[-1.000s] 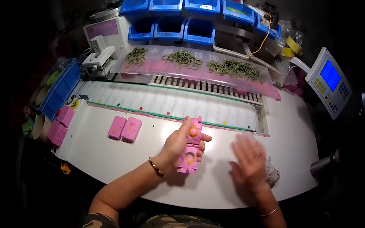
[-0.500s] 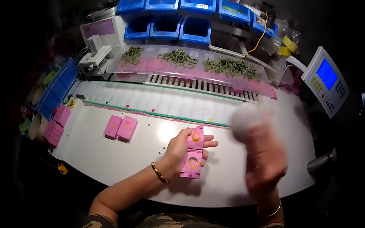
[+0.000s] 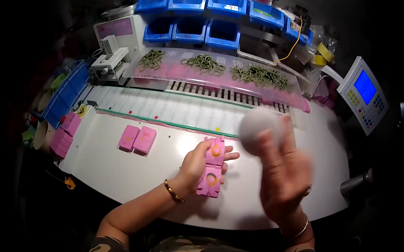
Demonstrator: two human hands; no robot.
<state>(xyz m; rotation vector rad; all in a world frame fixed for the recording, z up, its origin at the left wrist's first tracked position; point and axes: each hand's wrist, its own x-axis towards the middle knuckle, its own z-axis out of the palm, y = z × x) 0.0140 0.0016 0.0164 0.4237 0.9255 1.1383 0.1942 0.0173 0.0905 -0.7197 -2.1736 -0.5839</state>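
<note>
My left hand grips an opened pink mould over the table, its two halves lying one above the other. Each half has a ring-shaped hollow with an orange-yellow tint, and the lower one shows a darker grey edge. Fingers of that hand reach out past the mould's right side. Raised to the right of it, my right hand holds a round whitish ball at its fingertips. Motion blurs both, so the ball's material cannot be made out.
Two pink blocks sit left on the white table. Beyond a green-edged white strip, a translucent tray carries green ring-shaped pieces. Blue bins stand behind. A keypad with blue screen stands right.
My right hand and the ball have moved left and slightly up, toward the mould. My left hand still holds the mould almost in place. The whole view has shifted a little.
</note>
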